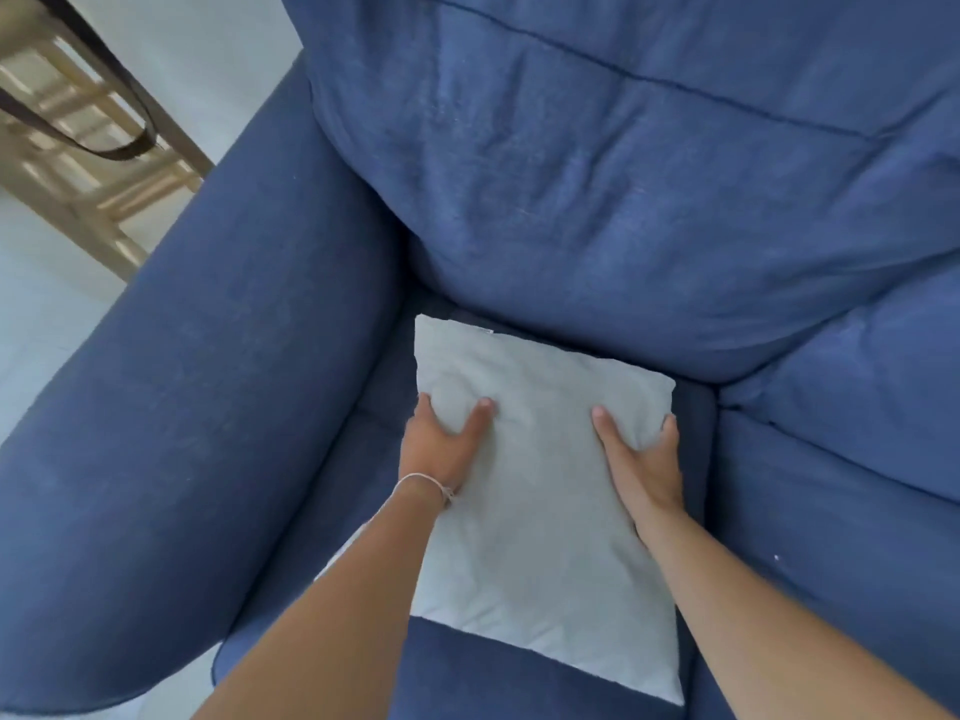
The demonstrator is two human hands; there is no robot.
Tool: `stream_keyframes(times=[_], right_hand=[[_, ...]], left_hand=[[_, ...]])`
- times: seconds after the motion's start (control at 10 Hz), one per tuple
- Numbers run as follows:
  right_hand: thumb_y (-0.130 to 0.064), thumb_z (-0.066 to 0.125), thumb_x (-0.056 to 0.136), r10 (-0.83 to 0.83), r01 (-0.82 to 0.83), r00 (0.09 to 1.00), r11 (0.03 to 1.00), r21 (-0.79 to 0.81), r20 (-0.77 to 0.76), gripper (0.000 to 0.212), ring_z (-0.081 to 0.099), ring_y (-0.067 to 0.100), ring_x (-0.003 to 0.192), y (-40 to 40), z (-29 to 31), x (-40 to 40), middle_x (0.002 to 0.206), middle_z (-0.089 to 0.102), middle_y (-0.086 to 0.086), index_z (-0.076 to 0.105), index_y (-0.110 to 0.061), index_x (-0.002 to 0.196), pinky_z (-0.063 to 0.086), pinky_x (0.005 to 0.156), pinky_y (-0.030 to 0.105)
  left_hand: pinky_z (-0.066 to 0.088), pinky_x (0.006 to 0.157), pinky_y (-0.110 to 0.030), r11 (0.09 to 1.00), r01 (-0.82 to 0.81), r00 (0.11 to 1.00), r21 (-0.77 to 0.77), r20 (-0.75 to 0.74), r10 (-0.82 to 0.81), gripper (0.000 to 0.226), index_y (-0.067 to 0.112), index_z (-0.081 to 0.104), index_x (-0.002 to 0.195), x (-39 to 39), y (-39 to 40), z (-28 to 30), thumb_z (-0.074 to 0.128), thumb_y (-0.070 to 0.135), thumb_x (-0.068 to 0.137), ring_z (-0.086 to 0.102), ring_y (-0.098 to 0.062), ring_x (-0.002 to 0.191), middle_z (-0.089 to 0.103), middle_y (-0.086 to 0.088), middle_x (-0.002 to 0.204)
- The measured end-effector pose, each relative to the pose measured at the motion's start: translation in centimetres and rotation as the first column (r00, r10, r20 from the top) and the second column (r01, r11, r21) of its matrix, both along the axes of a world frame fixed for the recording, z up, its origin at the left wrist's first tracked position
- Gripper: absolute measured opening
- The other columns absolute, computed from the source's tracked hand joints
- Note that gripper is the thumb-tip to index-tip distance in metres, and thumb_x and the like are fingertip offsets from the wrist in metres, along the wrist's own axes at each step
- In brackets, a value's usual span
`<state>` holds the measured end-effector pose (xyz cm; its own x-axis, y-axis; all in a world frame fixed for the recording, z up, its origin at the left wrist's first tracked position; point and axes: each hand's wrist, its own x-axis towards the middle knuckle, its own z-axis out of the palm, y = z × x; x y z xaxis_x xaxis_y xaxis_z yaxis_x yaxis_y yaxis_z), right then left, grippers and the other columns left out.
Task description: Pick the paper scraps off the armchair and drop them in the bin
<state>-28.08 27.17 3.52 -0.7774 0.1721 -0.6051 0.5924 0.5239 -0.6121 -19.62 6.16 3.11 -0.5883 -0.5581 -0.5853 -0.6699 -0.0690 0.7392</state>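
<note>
Blue fabric armchair [597,163] filling nearly the whole head view: plump back cushion at the top, broad left armrest [197,387] sweeping down to the bottom-left corner, right armrest [841,491] cut off by the right edge. Pale grey square cushion [540,491] lying flat on the seat, its far edge tucked close under the back cushion, its near corner toward the seat's front edge, covering most of the seat between the armrests. Wooden chair or table frame [88,142] on a light floor in the top-left corner, blurred, with a dark strap [130,148] looping across it. Left hand [441,439] clamped on the cushion's left edge, thumb on top, fingers wrapped under and out of sight. Right hand [641,454] gripping the cushion's right edge likewise, thumb pressed on top, fingers curled over the side. Thin pale string bracelet [426,483] around the left wrist. Tiny white speck [776,557] on the right armrest near the seat's edge, too small to identify as paper or lint. No paper scraps distinguishable elsewhere; whatever lies under the cushion hidden. Bin out of frame. A small tag at the cushion's far edge, unreadable.
</note>
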Motion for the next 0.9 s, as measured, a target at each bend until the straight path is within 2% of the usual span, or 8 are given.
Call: stream_keyframes(times=[0.1,0.2,0.3,0.4,0.6,0.7,0.8,0.9], right_hand=[[-0.082,0.070,0.060,-0.012,0.008,0.985,1.000,-0.025,-0.169,0.117,0.040,0.016,0.143,-0.6,1.2,0.0,0.158,0.036,-0.013,0.012,-0.042,0.154,0.036,0.115,0.042],[-0.068,0.078,0.066,-0.076,0.029,0.911,0.992,-0.120,-0.406,0.109,0.034,0.001,0.143,-0.7,2.7,0.4,0.158,0.030,-0.021,0.017,-0.042,0.153,0.032,0.118,0.037],[-0.054,0.083,0.071,-0.182,0.039,0.771,0.970,-0.241,-0.611,0.108,0.029,-0.001,0.146,-0.6,4.4,-0.1,0.161,0.026,-0.019,0.017,-0.038,0.155,0.032,0.118,0.031],[-0.044,0.084,0.077,-0.200,0.010,0.692,0.963,-0.268,-0.694,0.109,0.027,0.003,0.148,-0.7,5.0,-1.6,0.164,0.024,-0.010,0.014,-0.025,0.159,0.029,0.117,0.021],[-0.038,0.081,0.080,-0.070,-0.015,0.839,0.988,-0.152,-0.540,0.107,0.031,0.008,0.143,-1.7,4.3,-3.8,0.157,0.030,-0.004,0.008,-0.031,0.159,0.028,0.118,0.029],[-0.034,0.078,0.083,-0.086,0.052,0.830,0.996,-0.078,-0.551,0.107,0.024,-0.002,0.140,-3.1,4.7,-2.8,0.158,0.021,0.004,0.003,-0.029,0.159,0.021,0.102,-0.002],[-0.024,0.072,0.087,-0.090,0.085,0.830,0.996,-0.034,-0.550,0.100,0.027,-0.009,0.131,-5.2,5.9,-1.5,0.159,0.014,0.007,0.004,-0.021,0.160,0.029,0.109,0.009],[-0.016,0.070,0.086,0.006,0.012,0.813,1.000,0.026,-0.583,0.092,0.023,0.022,0.146,-9.4,7.3,1.1,0.161,0.013,0.010,0.014,-0.023,0.158,0.030,0.113,0.030]], left_hand=[[0.056,0.089,-0.034,0.999,-0.043,0.983,-0.032,-0.180,0.037,0.038,0.045,0.062,0.108,-0.7,0.9,1.6,0.073,0.061,0.076,0.067,0.000,0.099,0.070,0.023,0.104],[0.055,0.090,-0.032,0.993,-0.077,0.938,-0.091,-0.345,0.041,0.037,0.048,0.060,0.114,-0.7,1.1,3.8,0.075,0.052,0.080,0.065,0.001,0.106,0.068,0.020,0.114],[0.051,0.094,-0.027,0.977,-0.113,0.878,-0.181,-0.478,0.013,0.057,0.039,0.053,0.129,-1.7,0.3,5.9,0.077,0.051,0.079,0.060,-0.001,0.117,0.061,0.018,0.127],[0.048,0.098,-0.019,0.969,-0.083,0.837,-0.231,-0.544,-0.058,0.062,0.038,0.046,0.135,-3.8,-0.3,7.0,0.078,0.039,0.083,0.054,-0.001,0.124,0.055,0.021,0.131],[0.033,0.119,-0.039,0.972,0.159,0.908,-0.176,-0.360,-0.213,0.087,0.033,0.020,0.156,-6.3,-3.1,5.9,0.074,0.031,0.087,0.034,-0.006,0.144,0.036,0.012,0.157],[0.026,0.119,-0.027,0.975,0.158,0.932,-0.154,-0.302,-0.199,0.093,0.037,0.010,0.158,-4.4,-4.7,6.0,0.072,0.035,0.089,0.025,0.000,0.146,0.024,0.016,0.162],[0.022,0.104,-0.003,0.955,0.131,0.942,-0.266,-0.267,-0.204,0.087,0.041,0.012,0.156,-0.5,-6.9,6.6,0.069,0.037,0.090,0.024,0.018,0.135,0.025,0.025,0.152],[0.022,0.100,0.004,0.882,0.055,0.971,-0.469,-0.181,-0.157,0.085,0.038,0.014,0.155,4.2,-11.3,7.6,0.068,0.038,0.090,0.019,0.027,0.130,0.027,0.019,0.152]])
